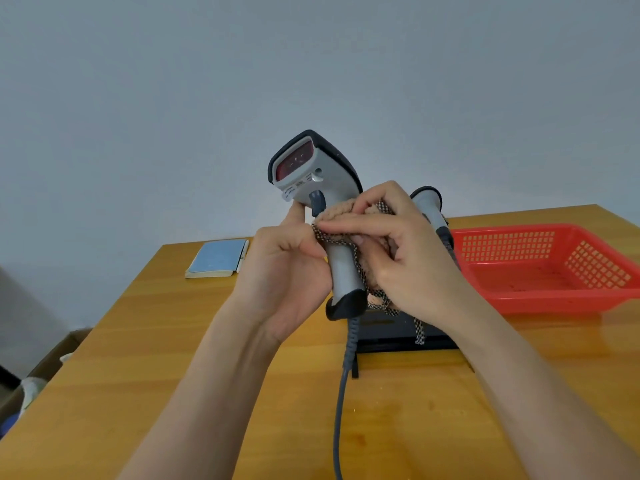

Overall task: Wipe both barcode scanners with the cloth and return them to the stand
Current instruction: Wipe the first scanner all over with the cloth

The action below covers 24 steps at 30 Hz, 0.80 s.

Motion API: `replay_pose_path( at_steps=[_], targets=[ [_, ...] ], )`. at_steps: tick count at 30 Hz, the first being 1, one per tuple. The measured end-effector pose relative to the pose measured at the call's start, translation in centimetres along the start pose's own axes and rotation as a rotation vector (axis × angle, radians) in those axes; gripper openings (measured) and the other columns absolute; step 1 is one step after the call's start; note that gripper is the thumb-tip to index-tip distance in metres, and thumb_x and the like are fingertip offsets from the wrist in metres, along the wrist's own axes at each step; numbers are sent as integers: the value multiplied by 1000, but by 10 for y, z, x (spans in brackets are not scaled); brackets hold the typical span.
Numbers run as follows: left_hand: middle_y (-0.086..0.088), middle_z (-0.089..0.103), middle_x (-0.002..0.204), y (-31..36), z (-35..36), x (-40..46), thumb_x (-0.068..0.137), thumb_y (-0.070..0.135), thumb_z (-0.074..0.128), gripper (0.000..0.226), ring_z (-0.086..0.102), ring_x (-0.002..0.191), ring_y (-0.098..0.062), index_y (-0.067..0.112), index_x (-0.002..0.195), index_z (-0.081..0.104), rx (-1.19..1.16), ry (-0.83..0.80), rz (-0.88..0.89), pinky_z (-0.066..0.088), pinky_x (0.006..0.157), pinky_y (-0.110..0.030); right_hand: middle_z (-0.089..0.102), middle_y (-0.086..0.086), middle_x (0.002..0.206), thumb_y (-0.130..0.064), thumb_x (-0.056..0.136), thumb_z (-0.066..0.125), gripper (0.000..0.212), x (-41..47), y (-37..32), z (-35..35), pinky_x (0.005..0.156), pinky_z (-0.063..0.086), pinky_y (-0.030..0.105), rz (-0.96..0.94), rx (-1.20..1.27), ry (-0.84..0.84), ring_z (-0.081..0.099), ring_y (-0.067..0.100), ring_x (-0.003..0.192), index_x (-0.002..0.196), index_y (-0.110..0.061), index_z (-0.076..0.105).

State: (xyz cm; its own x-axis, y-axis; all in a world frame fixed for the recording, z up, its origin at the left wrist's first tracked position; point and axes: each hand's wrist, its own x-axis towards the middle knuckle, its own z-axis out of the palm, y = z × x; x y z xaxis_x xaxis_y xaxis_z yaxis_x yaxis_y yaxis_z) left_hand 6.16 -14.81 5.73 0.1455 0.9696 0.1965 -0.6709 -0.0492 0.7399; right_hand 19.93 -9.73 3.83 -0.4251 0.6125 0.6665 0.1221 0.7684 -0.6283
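The wiping of the first scanner [322,188] is under way: held above the table [138,358], its handle gripped by the left hand [287,271], the right hand [408,251] pinches the cloth [341,220] against it, so next comes the head, while the second scanner [429,209] apparently waits on the stand [398,334].

Office desk [138,358] — notebook [216,258], scanner stand [398,336]

You find no legible text here. The scanner [313,188] you hold carries faint marks under its red window, too small and blurred to read. The blue notebook [217,258] cover shows no readable writing.
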Motion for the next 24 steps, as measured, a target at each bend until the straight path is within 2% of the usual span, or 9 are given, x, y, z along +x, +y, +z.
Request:
replay_pose_path(
  at_steps=[2, 3, 5, 8, 12, 14, 16, 20, 24],
  targets=[
    [-21, 50, 117, 2, 0, 1, 66, -15, 19, 69, 57, 99, -32, 14, 125, 39, -100, 2, 2, 59, 69, -26, 50, 2, 109, 12, 89, 53, 42, -2, 0, 1, 97, 43, 13, -8, -18, -17, 58, 5, 110, 107, -19, 74],
    [-21, 51, 116, 3, -1, 1, 62, -15, 25, 70, 58, 99, -32, 13, 124, 39, -109, -3, 3, 57, 74, -27, 50, 1, 108, 13, 89, 53, 41, -3, -1, 1, 90, 44, 9, 5, -1, -27, 60, 1, 103, 105, -17, 75],
    [-22, 48, 122, 3, -2, 1, 50, -12, 38, 80, 51, 111, -34, 14, 126, 39, -33, 6, 17, 47, 96, -34, 50, 1, 105, 16, 88, 53, 41, -3, -2, -1, 81, 42, 3, 18, 10, -37, 59, -4, 93, 101, -15, 77],
    [-25, 50, 122, 3, -5, 2, 50, -14, 35, 85, 50, 114, -37, 13, 130, 40, 31, 20, 21, 41, 103, -40, 50, 3, 103, 17, 87, 53, 45, -3, -2, -4, 81, 41, 4, 6, -36, -45, 55, -5, 91, 94, -20, 78],
    [-26, 53, 117, 5, -7, 2, 63, -13, 33, 87, 56, 106, -38, 8, 147, 32, 117, 31, 16, 49, 90, -43, 50, 5, 105, 18, 87, 51, 43, -6, -3, -5, 63, 39, 2, 50, 63, -113, 55, -9, 69, 87, -15, 79],
    [-23, 58, 108, 5, -7, 1, 67, -12, 36, 81, 60, 97, -35, 6, 146, 33, 144, 33, 13, 53, 80, -39, 50, 4, 104, 18, 87, 51, 44, -7, -2, -5, 63, 39, 3, 51, 66, -121, 54, -9, 69, 84, -16, 79],
    [-26, 59, 113, 4, -7, 0, 71, -12, 40, 71, 64, 97, -34, 5, 139, 40, 143, 35, 4, 56, 74, -37, 51, 3, 103, 20, 86, 51, 46, -9, -1, -6, 63, 41, 5, 53, 65, -118, 55, -6, 70, 80, -16, 79],
    [-34, 42, 143, 3, -10, 1, 76, -12, 47, 71, 44, 133, -45, 0, 145, 34, 147, 70, 20, 50, 98, -47, 53, 5, 97, 30, 79, 44, 45, -12, -3, -11, 63, 42, 2, 72, 154, -105, 61, -3, 67, 69, -3, 73],
    [-32, 51, 136, 4, -10, 5, 79, -12, 51, 65, 50, 129, -43, -1, 142, 37, 157, 99, 56, 47, 101, -50, 55, -5, 98, 17, 88, 51, 39, -10, -4, -13, 53, 48, 14, 85, 156, -11, 62, 4, 66, 85, -13, 75]
  ],
)
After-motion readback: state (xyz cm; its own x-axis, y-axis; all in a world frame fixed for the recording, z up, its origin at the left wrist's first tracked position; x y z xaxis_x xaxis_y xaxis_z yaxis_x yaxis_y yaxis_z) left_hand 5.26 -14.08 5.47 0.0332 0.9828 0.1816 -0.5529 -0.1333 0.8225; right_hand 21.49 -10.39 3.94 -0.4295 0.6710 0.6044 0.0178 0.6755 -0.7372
